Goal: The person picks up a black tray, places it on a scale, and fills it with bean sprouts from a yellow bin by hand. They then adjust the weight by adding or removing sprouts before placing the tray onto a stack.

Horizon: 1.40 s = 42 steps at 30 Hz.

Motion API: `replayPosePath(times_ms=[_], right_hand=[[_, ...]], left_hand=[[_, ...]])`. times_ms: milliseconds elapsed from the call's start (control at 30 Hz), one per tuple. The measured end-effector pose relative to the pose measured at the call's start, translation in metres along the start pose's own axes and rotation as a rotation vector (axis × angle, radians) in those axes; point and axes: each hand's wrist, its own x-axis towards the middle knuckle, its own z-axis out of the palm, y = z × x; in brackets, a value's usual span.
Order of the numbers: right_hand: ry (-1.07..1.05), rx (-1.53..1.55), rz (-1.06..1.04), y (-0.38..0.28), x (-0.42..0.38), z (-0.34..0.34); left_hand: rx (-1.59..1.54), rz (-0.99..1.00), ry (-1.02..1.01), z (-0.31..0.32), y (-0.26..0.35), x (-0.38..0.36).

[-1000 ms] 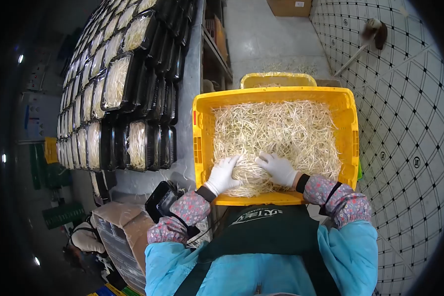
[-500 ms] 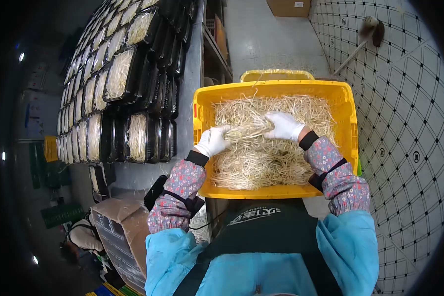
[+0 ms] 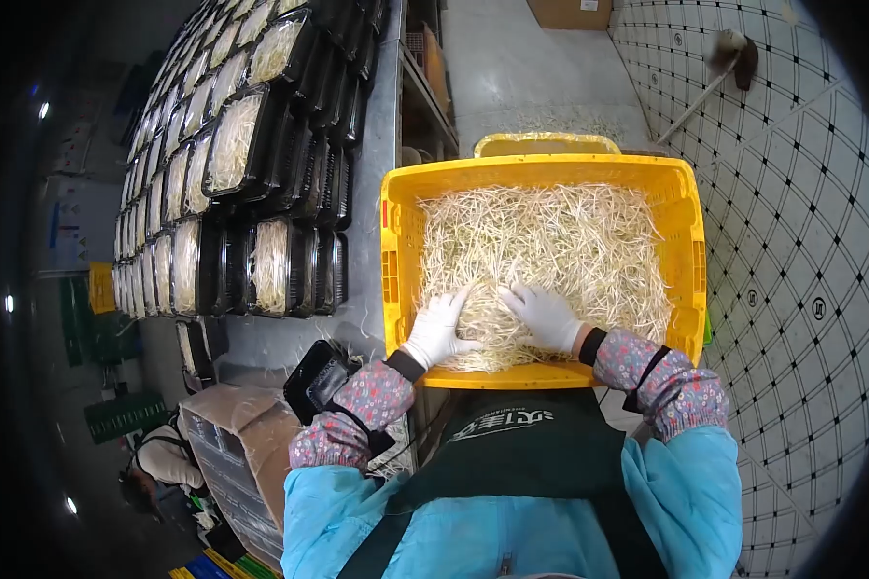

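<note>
Bean sprouts (image 3: 550,236) fill a yellow plastic crate (image 3: 541,174) in front of me. My left hand (image 3: 439,328), in a white glove, lies on the sprouts near the crate's front left, its thumb stuck out from the fingers. To the right of it, my white-gloved right hand (image 3: 543,317) rests on the same heap, fingers stretched toward the left and tips partly among the sprouts. Neither hand lifts anything above the heap. A small gap of sprouts separates the two hands.
Stacked black trays of sprouts (image 3: 237,145) stand on the metal table (image 3: 367,193) at left. An empty black tray (image 3: 319,378) lies by my left forearm. A cardboard box (image 3: 237,425) is at lower left; a bent person (image 3: 164,458) is beyond it.
Both hands have come back toward me, from the crate's middle to its front part. The bunch of sprouts that was held between them has been let go, and the heap looks flatter.
</note>
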Motion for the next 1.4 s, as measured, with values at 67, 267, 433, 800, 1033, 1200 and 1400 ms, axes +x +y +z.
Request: replayPosePath(times_ms=[67,267,433,800,1033,1200,1400], right_hand=[[0.016,0.068,0.044,0.007,0.002,0.009],[-0.074,0.308,0.227,0.036,0.045,-0.061],[0.115,0.349,-0.167,0.008,0.011,-0.017],[-0.336,0.219,0.171,0.026,0.048,-0.039],[-0.006,-0.233,-0.005,-0.027,0.031,0.003],[-0.004,0.201,0.074,0.041,0.062,-0.013],[-0.209,-0.103,-0.028,-0.032,0.022,-0.014]], left_hand=[[-0.065,-0.052,0.02,0.011,-0.015,0.015],[-0.251,-0.099,0.216,-0.033,-0.03,0.057],[-0.03,0.044,-0.03,-0.024,-0.017,-0.017],[-0.252,-0.114,-0.125,-0.024,-0.022,0.006],[0.047,-0.145,-0.18,-0.007,0.003,-0.006],[-0.484,-0.303,-0.106,-0.014,-0.029,0.017],[-0.034,-0.126,-0.063,0.0,0.009,-0.026]])
